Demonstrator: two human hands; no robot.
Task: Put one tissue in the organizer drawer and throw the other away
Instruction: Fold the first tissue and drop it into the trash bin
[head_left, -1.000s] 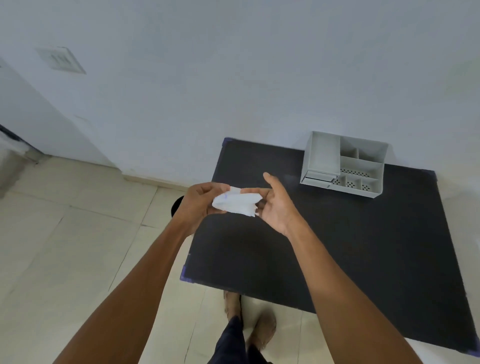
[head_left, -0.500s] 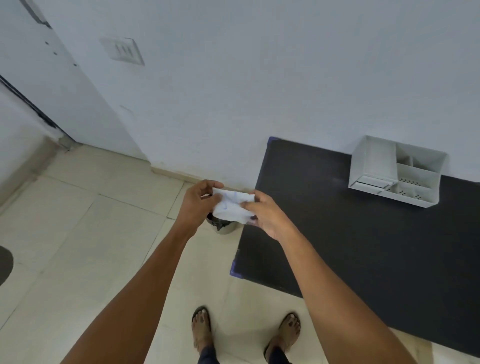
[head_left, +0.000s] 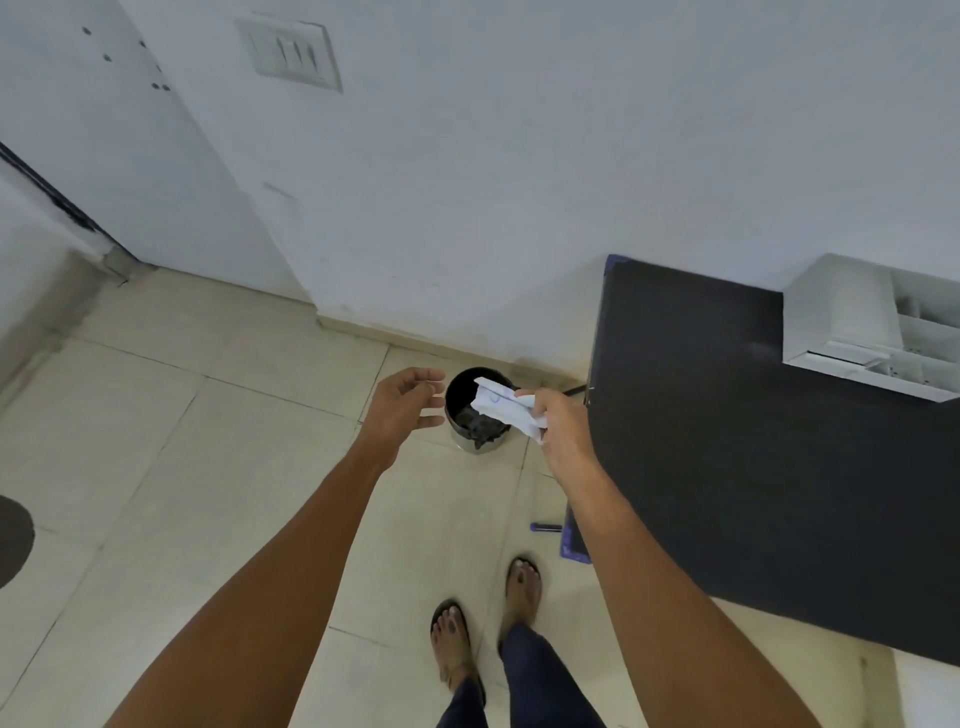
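A crumpled white tissue (head_left: 500, 406) with a faint blue mark hangs over the mouth of a small round metal bin (head_left: 470, 421) on the floor. My right hand (head_left: 558, 431) pinches the tissue's right end. My left hand (head_left: 402, 400) is just left of the bin, fingers apart and holding nothing. The bin has a dark liner inside. The white organizer (head_left: 872, 327) stands on the black table (head_left: 753, 467) at the right edge; its low front drawer looks pushed in. No second tissue shows.
The white wall with a switch plate (head_left: 291, 52) is ahead, a door frame at left. My sandalled feet (head_left: 485, 623) stand on beige tiles beside the table corner. A small dark pen-like object (head_left: 545, 527) lies on the floor by the table.
The view swung left from the table to the floor bin. My left hand let go of the tissue and drew aside; my right hand carried it over the bin.
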